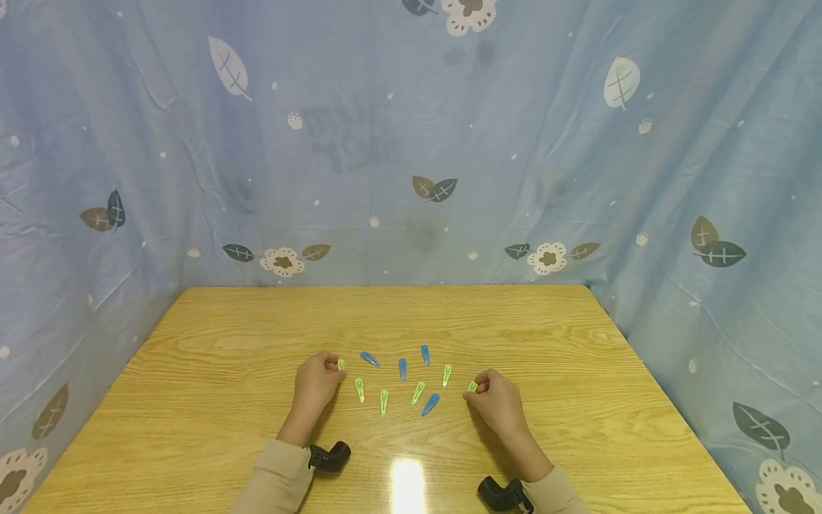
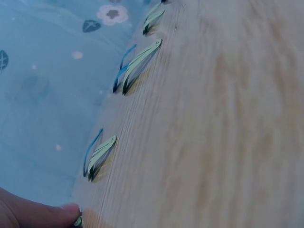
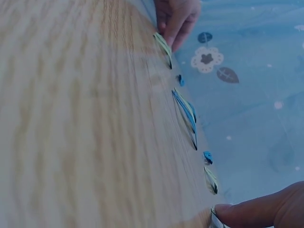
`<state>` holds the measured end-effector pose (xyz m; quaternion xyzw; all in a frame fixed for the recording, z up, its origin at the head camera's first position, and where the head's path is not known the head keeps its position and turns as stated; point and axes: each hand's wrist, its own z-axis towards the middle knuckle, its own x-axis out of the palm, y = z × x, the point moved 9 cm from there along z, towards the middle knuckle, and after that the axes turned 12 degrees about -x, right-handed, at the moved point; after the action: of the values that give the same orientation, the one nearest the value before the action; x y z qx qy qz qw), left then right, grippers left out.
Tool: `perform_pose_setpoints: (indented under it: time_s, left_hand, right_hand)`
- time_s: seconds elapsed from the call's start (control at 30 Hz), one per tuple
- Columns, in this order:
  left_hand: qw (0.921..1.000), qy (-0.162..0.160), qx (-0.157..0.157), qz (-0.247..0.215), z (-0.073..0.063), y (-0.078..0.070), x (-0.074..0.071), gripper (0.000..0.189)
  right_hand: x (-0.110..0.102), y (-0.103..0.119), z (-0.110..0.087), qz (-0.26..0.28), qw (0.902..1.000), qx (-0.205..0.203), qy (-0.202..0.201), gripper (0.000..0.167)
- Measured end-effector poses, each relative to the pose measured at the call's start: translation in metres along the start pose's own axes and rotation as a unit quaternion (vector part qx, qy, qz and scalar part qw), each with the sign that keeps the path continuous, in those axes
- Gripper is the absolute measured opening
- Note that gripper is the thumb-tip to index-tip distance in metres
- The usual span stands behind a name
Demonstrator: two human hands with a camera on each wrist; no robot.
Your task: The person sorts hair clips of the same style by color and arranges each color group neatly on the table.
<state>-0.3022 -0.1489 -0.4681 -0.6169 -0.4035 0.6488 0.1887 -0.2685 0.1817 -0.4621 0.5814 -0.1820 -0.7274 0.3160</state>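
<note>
Closest in, two beige sleeves (image 1: 276, 475) reach over the worktop (image 1: 193, 414), each with a black wrist mount (image 1: 330, 457) at the cuff, and a bright patch of glare (image 1: 407, 485) shines on the wood between them. Up to the hands now: the right hand (image 1: 502, 403) has thumb and fingers drawn narrow, pinching the right-end green snap clip (image 1: 472, 387). Across the way, the left hand (image 1: 313, 383) pinches the left-end green snap clip (image 1: 342, 365); whether either clip is off the wood, I cannot tell. And between the hands, eight more hair clips lie loose and apart! Nearest come a slanted blue clip (image 1: 431, 405) and a green clip (image 1: 384, 402), with two more green ones (image 1: 418, 392) just beyond. Further up, the fourth loose green clip (image 1: 447, 375) sits right, the middle blue clip (image 1: 402, 369) centre. Farthest of all, two blue clips (image 1: 425, 355), the left one angled. Past the worktop's far edge hangs a blue curtain (image 1: 359, 143), printed with leaves and flowers.
</note>
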Motion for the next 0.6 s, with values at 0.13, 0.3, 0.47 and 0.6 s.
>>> perform_pose_setpoints:
  time_s: [0.13, 0.3, 0.47, 0.6]
  left_hand:
    - [1.0, -0.002, 0.003, 0.002, -0.001, -0.0017, -0.0015, 0.03]
    - [1.0, -0.002, 0.002, -0.009, -0.0009, -0.0012, -0.0022, 0.027]
    - [0.9997, 0.005, -0.002, -0.023, 0.0031, 0.0037, -0.0018, 0.026]
    - [0.9991, 0.01, -0.005, -0.041, 0.0053, 0.0062, -0.0028, 0.026]
  right_hand:
    - [-0.0018, -0.0018, 0.0002, 0.006, 1.0, 0.001, -0.003, 0.028]
    - [-0.0043, -0.0034, 0.0001, 0.02, 0.9997, 0.01, -0.007, 0.027]
    - [-0.0063, -0.0028, -0.0001, 0.025, 0.9996, 0.007, -0.009, 0.026]
    - [-0.007, -0.004, 0.0001, 0.029, 0.9995, 0.012, -0.008, 0.025]
